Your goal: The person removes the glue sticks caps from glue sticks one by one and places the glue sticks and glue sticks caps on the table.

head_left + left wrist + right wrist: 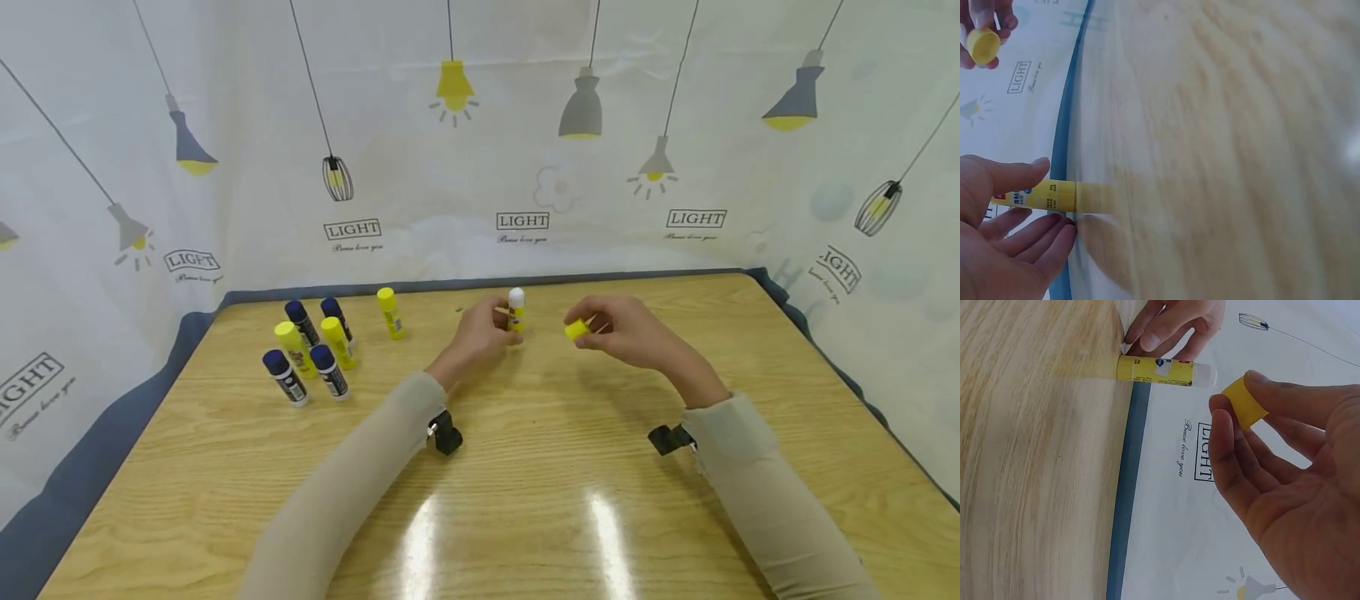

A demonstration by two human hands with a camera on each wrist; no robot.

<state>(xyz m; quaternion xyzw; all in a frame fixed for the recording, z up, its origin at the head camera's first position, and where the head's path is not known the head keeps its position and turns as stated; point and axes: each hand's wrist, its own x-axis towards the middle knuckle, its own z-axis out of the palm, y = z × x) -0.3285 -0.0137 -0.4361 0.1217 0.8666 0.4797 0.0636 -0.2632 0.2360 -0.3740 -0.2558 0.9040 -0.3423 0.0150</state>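
Right in front of me, a yellow glue stick (516,318) stands upright on the wood-grained table (525,450), its white top (516,297) bare. My left hand (480,327) is around its lower part, thumb to one side and fingers to the other, the fingers relaxed and only slightly bent; how firmly they touch it, I cannot tell. My right hand (628,332) has its thumb and fingertips closed on a small yellow cap (576,330), pinched and tilted, near the stick on its right side and apart from it.

Well to the left of my hands, a lone yellow stick (390,314) stands upright, and beyond it is a cluster of two more yellow sticks (339,342) and four navy-capped sticks (330,372), close together.

As for writing, the label on the stick by my left hand carries a blue mark, a red patch and rows of dark print, but I cannot make out a brand in any view. The labels on the clustered sticks are too small for me to read. On the pale backdrop (420,150), printed with hanging lamps (581,108), I can read LIGHT (522,221) in boxes, repeated across it, with a line of script under each that ends in "love you"; its first word is unclear to me.
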